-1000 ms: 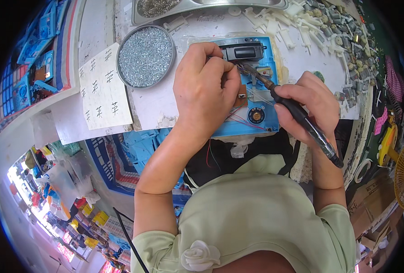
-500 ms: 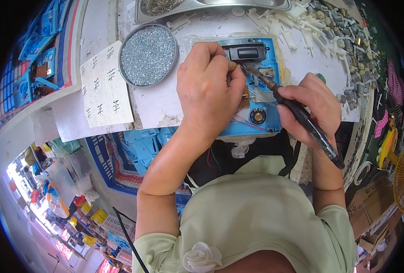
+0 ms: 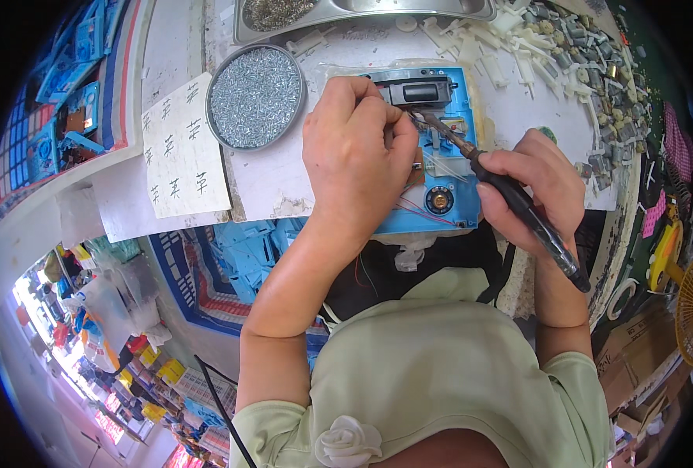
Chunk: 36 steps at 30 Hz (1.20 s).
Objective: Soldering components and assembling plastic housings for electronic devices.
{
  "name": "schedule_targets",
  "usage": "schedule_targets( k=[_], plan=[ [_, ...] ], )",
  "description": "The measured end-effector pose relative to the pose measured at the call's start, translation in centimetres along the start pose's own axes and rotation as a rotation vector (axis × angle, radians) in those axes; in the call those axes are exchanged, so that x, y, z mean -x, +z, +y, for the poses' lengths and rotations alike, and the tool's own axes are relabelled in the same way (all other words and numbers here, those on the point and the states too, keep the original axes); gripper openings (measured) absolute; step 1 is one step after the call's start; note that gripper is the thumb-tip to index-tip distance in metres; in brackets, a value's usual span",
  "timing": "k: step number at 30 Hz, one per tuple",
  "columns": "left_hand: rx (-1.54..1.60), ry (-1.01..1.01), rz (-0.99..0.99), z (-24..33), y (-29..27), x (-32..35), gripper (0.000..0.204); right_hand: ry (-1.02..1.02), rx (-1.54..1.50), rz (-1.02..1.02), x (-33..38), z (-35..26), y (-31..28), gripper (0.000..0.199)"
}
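Broadly, largest first:
Worktable: white, worn top, spread beneath both hands and beyond the fingertips.
Metal tray: lies past the fingertips at the far edge, holding small grey parts.
Paper sheet: white with handwritten marks, well off to the left of the left fingers.
Blue housing: flat plastic shell, open side up, lying directly under both sets of fingers; black block at its far end, a round part near its close corner, thin red wires across it.
Round tin: filled with small silver screws, just left of the left fingers and apart from them.
Left hand: palm down on the housing, fingers curled narrow with tips pinched together on something small inside the shell; what sits between them cannot be told.
Right hand: fingers wrapped tight round the black tool, pen-style.
Black tool: long slim handle with a metal tip, slanting up-left out of the right fingers; tip rests inside the housing just beside the left fingertips.
White plastic parts: loose pieces scattered beyond the right fingers.
Small grey motors: heaped farther right of the right fingers.
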State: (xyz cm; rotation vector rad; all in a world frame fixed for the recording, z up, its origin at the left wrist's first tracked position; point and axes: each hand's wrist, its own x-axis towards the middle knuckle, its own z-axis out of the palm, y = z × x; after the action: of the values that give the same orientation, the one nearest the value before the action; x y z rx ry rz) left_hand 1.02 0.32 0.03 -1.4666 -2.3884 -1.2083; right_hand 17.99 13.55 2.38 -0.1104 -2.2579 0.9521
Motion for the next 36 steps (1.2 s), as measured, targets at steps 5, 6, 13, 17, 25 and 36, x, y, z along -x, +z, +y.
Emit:
schedule_targets(
  k=[5,6,13,17,25,36],
  plan=[
    [-0.004,-0.007,0.001,0.1,0.0,0.0,0.013,0.000,0.016,0.002,0.4,-0.1,-0.6,0.031],
    [-0.008,-0.001,0.005,0.1,0.0,0.0,0.013,-0.005,0.016,0.011,0.5,-0.1,-0.6,0.031],
    [-0.017,-0.035,-0.008,0.4,-0.1,0.0,0.012,-0.002,-0.008,0.023,0.7,0.1,-0.9,0.031],
    [-0.026,-0.030,-0.013,0.5,-0.1,0.0,0.012,0.009,0.009,0.034,0.8,-0.1,-1.0,0.031],
    [-0.041,0.035,-0.007,0.1,-0.4,0.0,0.012,0.017,-0.002,0.059,1.0,0.0,-1.2,0.031],
    [0.118,0.398,-0.488,2.0,-1.9,-0.3,0.029,0.069,0.001,0.130,1.6,-0.2,-3.4,0.030]
  ],
)
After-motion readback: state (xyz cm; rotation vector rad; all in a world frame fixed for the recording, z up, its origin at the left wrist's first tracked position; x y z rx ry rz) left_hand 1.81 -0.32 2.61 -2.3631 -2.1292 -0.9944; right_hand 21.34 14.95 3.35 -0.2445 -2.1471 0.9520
